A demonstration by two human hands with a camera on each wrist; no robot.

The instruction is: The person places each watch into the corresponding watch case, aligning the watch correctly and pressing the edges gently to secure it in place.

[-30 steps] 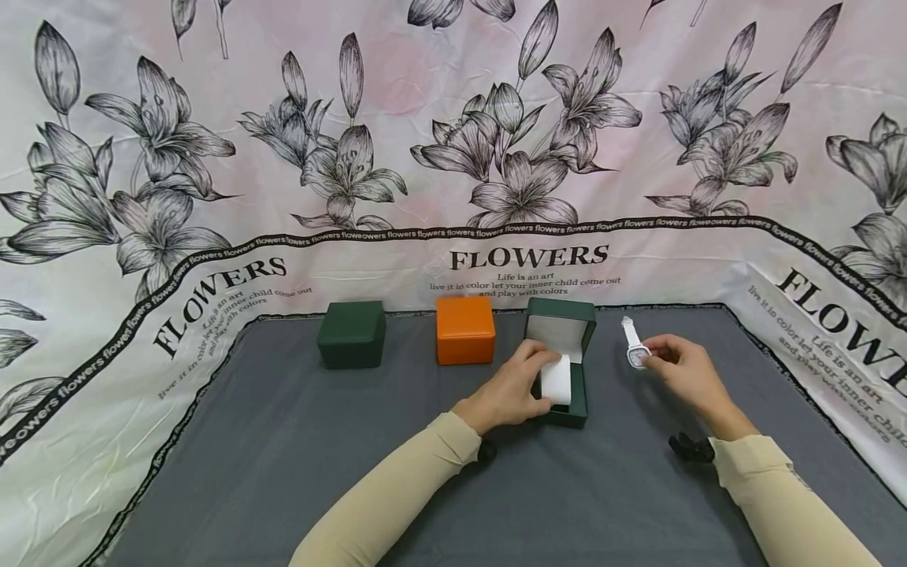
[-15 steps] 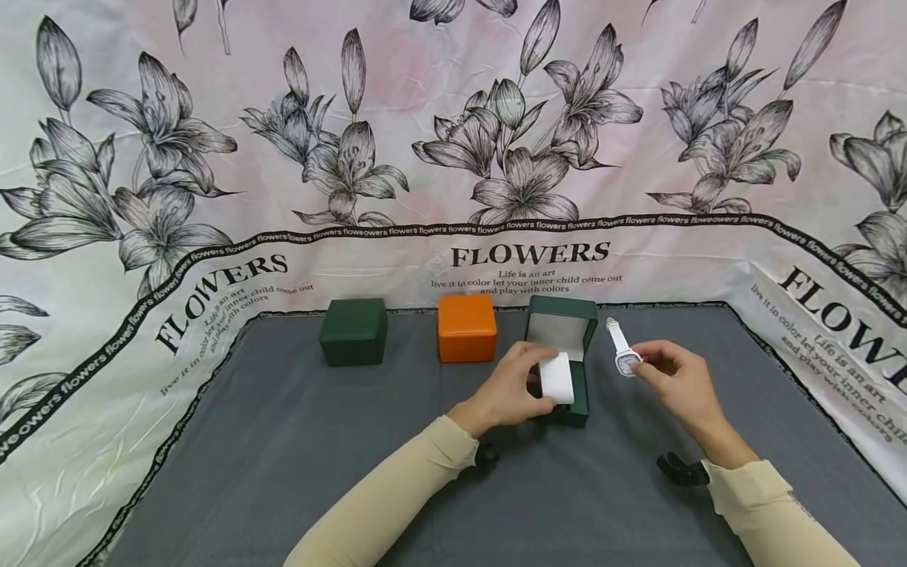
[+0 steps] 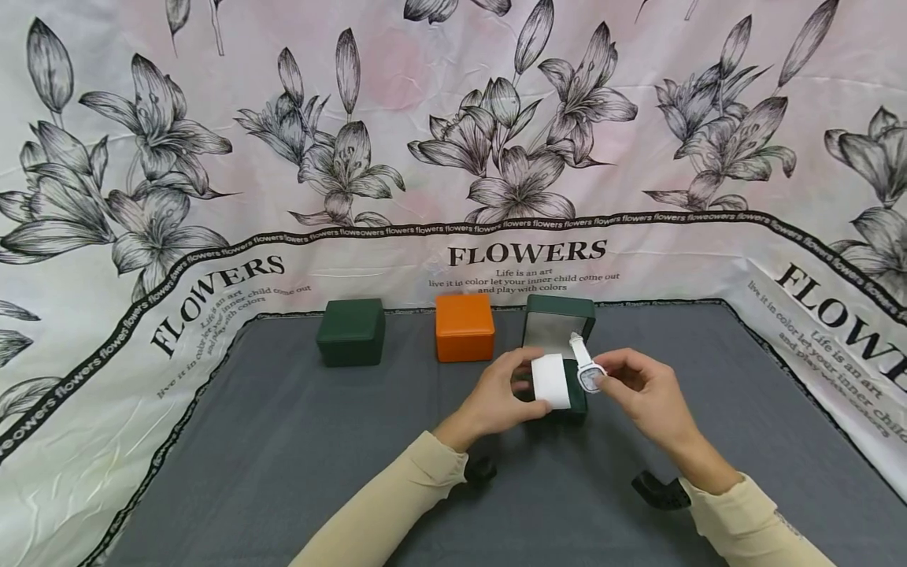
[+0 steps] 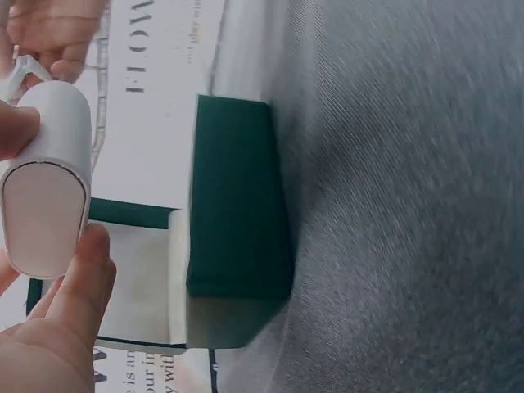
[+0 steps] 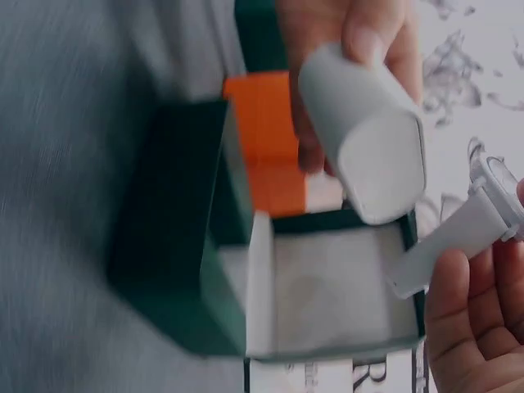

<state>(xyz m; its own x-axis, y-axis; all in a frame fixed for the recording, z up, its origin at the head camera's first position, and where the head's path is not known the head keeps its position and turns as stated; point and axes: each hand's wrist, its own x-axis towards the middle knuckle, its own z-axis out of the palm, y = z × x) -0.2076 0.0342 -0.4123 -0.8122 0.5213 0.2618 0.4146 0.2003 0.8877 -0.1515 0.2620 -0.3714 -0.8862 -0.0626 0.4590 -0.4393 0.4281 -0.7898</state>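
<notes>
My left hand [image 3: 492,398] grips a white watch cushion [image 3: 551,382] between thumb and fingers, over the open dark green watch box [image 3: 578,411]. Its smooth rounded end faces the camera in the left wrist view. Just to the right, my right hand [image 3: 655,405] pinches a white wristwatch [image 3: 590,376] by its square case. One strap hangs free toward the far side, close beside the cushion in the head view. From the right wrist, the box's pale lining [image 5: 327,286] shows below the cushion and the strap [image 5: 446,241].
A closed orange box [image 3: 464,329] stands left of the open one, and a closed green box [image 3: 350,332] farther left. All three line the back of the grey cloth [image 3: 283,457], before a flower-printed curtain [image 3: 397,181]. Black wrist cameras hang under both sleeves.
My left hand has lifted the cushion out of the box and turned it slightly. My right hand has brought the watch leftward, from beside the box to right next to the cushion.
</notes>
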